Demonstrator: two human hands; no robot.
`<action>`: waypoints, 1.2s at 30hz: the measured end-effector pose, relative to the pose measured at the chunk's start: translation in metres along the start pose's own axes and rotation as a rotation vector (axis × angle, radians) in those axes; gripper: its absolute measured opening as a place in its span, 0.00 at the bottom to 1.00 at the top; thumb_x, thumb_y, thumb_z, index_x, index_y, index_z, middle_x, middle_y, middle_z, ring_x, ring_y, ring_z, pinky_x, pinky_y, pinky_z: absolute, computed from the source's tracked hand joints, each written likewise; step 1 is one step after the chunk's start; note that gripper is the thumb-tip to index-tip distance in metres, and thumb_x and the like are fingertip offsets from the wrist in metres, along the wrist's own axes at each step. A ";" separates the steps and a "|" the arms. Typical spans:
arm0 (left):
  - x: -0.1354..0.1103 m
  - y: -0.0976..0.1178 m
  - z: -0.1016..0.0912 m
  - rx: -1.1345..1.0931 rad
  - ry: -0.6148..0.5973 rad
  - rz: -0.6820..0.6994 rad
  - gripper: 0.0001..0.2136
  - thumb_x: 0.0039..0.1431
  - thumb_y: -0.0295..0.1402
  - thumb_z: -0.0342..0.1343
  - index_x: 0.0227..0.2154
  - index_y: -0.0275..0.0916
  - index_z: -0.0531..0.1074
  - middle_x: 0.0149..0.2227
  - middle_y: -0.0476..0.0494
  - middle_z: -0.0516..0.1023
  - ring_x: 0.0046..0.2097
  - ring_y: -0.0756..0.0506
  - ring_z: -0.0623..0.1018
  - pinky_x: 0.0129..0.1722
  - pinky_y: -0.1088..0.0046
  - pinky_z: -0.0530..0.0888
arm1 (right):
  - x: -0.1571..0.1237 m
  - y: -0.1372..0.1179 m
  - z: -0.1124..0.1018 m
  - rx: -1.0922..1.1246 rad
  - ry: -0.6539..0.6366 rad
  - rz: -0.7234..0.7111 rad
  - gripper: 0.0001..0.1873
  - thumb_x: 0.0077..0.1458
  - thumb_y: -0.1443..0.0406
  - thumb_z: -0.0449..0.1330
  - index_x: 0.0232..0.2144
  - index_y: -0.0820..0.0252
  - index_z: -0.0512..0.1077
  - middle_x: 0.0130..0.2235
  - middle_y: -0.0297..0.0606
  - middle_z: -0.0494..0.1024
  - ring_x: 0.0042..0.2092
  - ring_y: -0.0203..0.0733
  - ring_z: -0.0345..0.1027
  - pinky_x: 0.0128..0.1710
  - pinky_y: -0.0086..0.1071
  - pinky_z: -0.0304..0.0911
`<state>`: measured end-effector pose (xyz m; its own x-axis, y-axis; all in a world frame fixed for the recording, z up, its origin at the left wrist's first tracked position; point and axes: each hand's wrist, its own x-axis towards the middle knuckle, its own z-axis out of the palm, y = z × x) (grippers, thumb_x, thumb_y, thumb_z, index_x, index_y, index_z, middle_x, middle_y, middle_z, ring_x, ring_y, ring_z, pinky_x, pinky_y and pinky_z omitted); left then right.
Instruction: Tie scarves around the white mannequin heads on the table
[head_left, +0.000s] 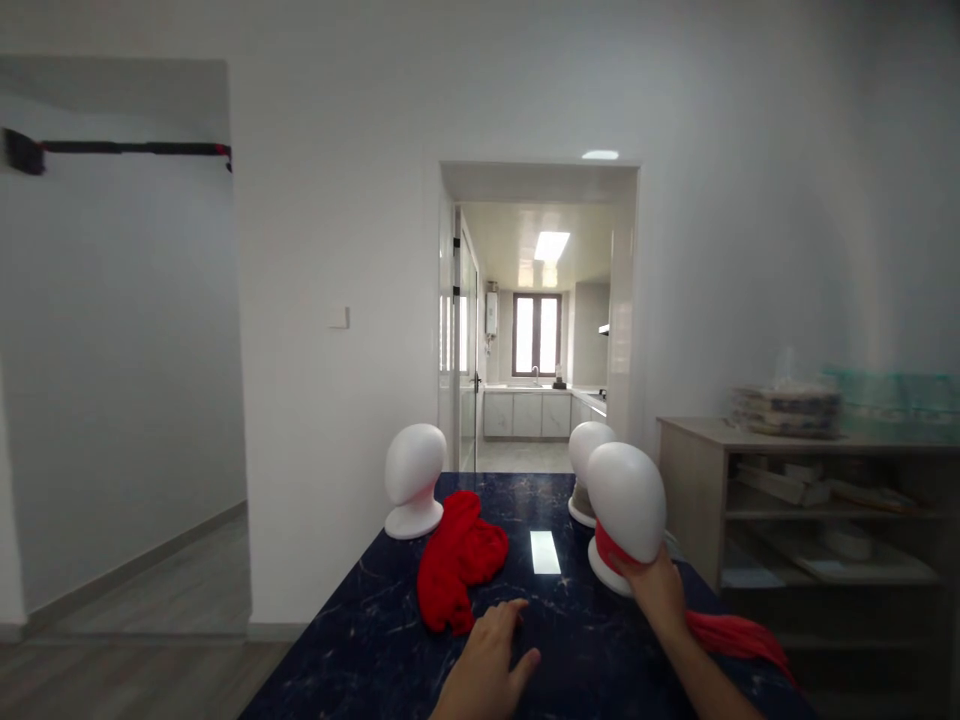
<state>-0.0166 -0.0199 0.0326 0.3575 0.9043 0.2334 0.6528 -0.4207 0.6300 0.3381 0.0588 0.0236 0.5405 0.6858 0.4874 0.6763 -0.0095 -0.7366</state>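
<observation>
A white mannequin head (627, 500) stands at the right side of the dark blue marbled table (555, 650), with red cloth around its neck. My right hand (656, 590) is closed at that neck, its fingers over the red scarf (735, 637), which trails off to the right behind my wrist. Low in the middle, my left hand (491, 655) is over the table with thumb and fingers apart, holding nothing. Just beyond it lies a crumpled red cloth (459, 560). Part of my right hand's grip is hidden behind the head.
Another white mannequin head (415, 470) stands at the far left of the table. A third mannequin head (585, 445), with something greyish on its neck, is partly hidden at the right. A wooden shelf unit (694, 432) stands right of the table. Behind, a doorway opens into a kitchen.
</observation>
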 end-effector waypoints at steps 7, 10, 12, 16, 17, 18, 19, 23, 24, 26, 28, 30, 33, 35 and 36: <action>-0.004 0.007 -0.005 0.007 0.001 0.023 0.28 0.63 0.44 0.58 0.64 0.45 0.69 0.63 0.41 0.75 0.66 0.35 0.69 0.70 0.58 0.61 | -0.005 0.001 -0.002 -0.124 -0.106 0.009 0.56 0.53 0.39 0.58 0.72 0.62 0.48 0.63 0.63 0.75 0.65 0.71 0.68 0.68 0.67 0.51; -0.007 0.010 -0.006 0.019 0.009 0.049 0.25 0.63 0.44 0.58 0.62 0.44 0.71 0.61 0.40 0.75 0.65 0.35 0.70 0.68 0.58 0.63 | -0.019 -0.003 -0.014 -0.298 -0.023 -0.077 0.55 0.55 0.44 0.59 0.72 0.71 0.46 0.65 0.71 0.71 0.66 0.75 0.64 0.63 0.68 0.56; -0.009 0.011 -0.006 0.032 0.026 0.072 0.22 0.63 0.43 0.57 0.59 0.44 0.72 0.59 0.39 0.77 0.62 0.35 0.71 0.67 0.58 0.64 | -0.037 -0.011 -0.026 -0.449 0.069 -0.186 0.53 0.57 0.50 0.59 0.71 0.79 0.46 0.63 0.76 0.70 0.65 0.77 0.64 0.60 0.65 0.59; -0.012 0.014 -0.006 0.083 0.065 0.116 0.17 0.64 0.41 0.56 0.54 0.44 0.74 0.57 0.40 0.77 0.61 0.36 0.72 0.65 0.58 0.64 | -0.087 -0.034 -0.039 -0.519 0.110 -0.379 0.33 0.67 0.58 0.51 0.66 0.75 0.58 0.55 0.66 0.77 0.56 0.66 0.73 0.54 0.51 0.66; -0.013 0.014 -0.006 0.093 0.068 0.125 0.17 0.64 0.41 0.56 0.53 0.44 0.75 0.56 0.40 0.77 0.61 0.36 0.72 0.65 0.58 0.64 | -0.099 -0.039 -0.037 -0.483 0.083 -0.418 0.28 0.68 0.60 0.50 0.63 0.72 0.63 0.54 0.62 0.77 0.55 0.62 0.74 0.54 0.48 0.66; -0.014 0.015 -0.005 0.100 0.072 0.131 0.16 0.64 0.40 0.57 0.52 0.43 0.75 0.56 0.40 0.78 0.60 0.36 0.72 0.65 0.58 0.65 | -0.109 -0.042 -0.033 -0.440 0.045 -0.458 0.24 0.69 0.61 0.49 0.60 0.69 0.66 0.53 0.59 0.78 0.55 0.59 0.74 0.54 0.46 0.66; -0.015 0.015 -0.003 0.103 0.079 0.135 0.15 0.64 0.40 0.57 0.52 0.43 0.76 0.55 0.40 0.78 0.60 0.36 0.73 0.65 0.58 0.65 | -0.116 -0.043 -0.028 -0.396 0.000 -0.499 0.21 0.68 0.64 0.49 0.58 0.66 0.69 0.53 0.56 0.79 0.55 0.56 0.75 0.55 0.43 0.66; -0.011 0.012 0.001 0.058 0.132 0.160 0.13 0.62 0.38 0.59 0.48 0.44 0.78 0.53 0.41 0.81 0.58 0.38 0.76 0.61 0.61 0.68 | -0.128 -0.033 -0.004 -0.338 -0.091 -0.585 0.18 0.67 0.68 0.50 0.55 0.60 0.73 0.54 0.49 0.81 0.54 0.52 0.77 0.57 0.41 0.66; -0.007 0.010 -0.001 0.024 0.171 0.170 0.13 0.62 0.38 0.59 0.48 0.44 0.78 0.52 0.42 0.81 0.57 0.38 0.77 0.60 0.62 0.69 | -0.128 -0.029 0.000 -0.343 -0.083 -0.590 0.19 0.67 0.68 0.51 0.55 0.61 0.73 0.55 0.50 0.81 0.55 0.52 0.76 0.57 0.42 0.66; 0.003 0.004 -0.013 -0.063 0.307 0.151 0.12 0.66 0.41 0.55 0.47 0.43 0.78 0.48 0.42 0.83 0.52 0.40 0.80 0.55 0.65 0.72 | -0.126 -0.021 0.005 -0.345 -0.071 -0.588 0.19 0.67 0.68 0.51 0.56 0.62 0.73 0.56 0.51 0.81 0.56 0.53 0.76 0.57 0.43 0.66; 0.016 -0.011 -0.036 -0.111 0.493 0.019 0.16 0.71 0.45 0.48 0.44 0.42 0.77 0.42 0.43 0.84 0.45 0.42 0.82 0.48 0.68 0.75 | -0.125 -0.018 0.006 -0.327 -0.078 -0.580 0.19 0.67 0.68 0.51 0.56 0.62 0.74 0.55 0.50 0.82 0.55 0.52 0.77 0.55 0.42 0.67; 0.028 -0.035 -0.067 -0.053 0.652 -0.202 0.18 0.72 0.46 0.43 0.45 0.41 0.75 0.40 0.44 0.84 0.42 0.43 0.83 0.45 0.70 0.76 | -0.126 -0.016 0.006 -0.304 -0.090 -0.582 0.19 0.67 0.68 0.51 0.56 0.62 0.74 0.54 0.49 0.82 0.54 0.52 0.78 0.54 0.42 0.68; 0.042 -0.083 -0.112 0.039 0.711 -0.401 0.17 0.66 0.38 0.52 0.51 0.35 0.73 0.50 0.32 0.83 0.52 0.36 0.82 0.53 0.63 0.75 | -0.129 -0.014 0.008 -0.288 -0.081 -0.606 0.19 0.65 0.68 0.52 0.55 0.60 0.74 0.53 0.48 0.83 0.54 0.53 0.77 0.54 0.44 0.67; 0.049 -0.114 -0.133 0.087 0.706 -0.488 0.24 0.59 0.38 0.59 0.55 0.31 0.72 0.56 0.24 0.80 0.60 0.30 0.79 0.59 0.57 0.73 | -0.130 -0.009 0.012 -0.305 -0.055 -0.626 0.19 0.63 0.69 0.53 0.54 0.59 0.74 0.52 0.48 0.83 0.53 0.55 0.77 0.53 0.46 0.67; 0.052 -0.128 -0.141 0.105 0.698 -0.515 0.28 0.56 0.39 0.62 0.57 0.31 0.71 0.58 0.22 0.79 0.62 0.28 0.77 0.61 0.55 0.72 | -0.130 -0.006 0.015 -0.317 -0.033 -0.645 0.19 0.63 0.69 0.53 0.54 0.59 0.73 0.51 0.47 0.84 0.52 0.55 0.78 0.52 0.46 0.67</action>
<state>-0.1756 0.0910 0.0681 -0.4674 0.8075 0.3598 0.6907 0.0795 0.7188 0.2560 -0.0197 -0.0422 -0.0276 0.6475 0.7615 0.9713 0.1975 -0.1328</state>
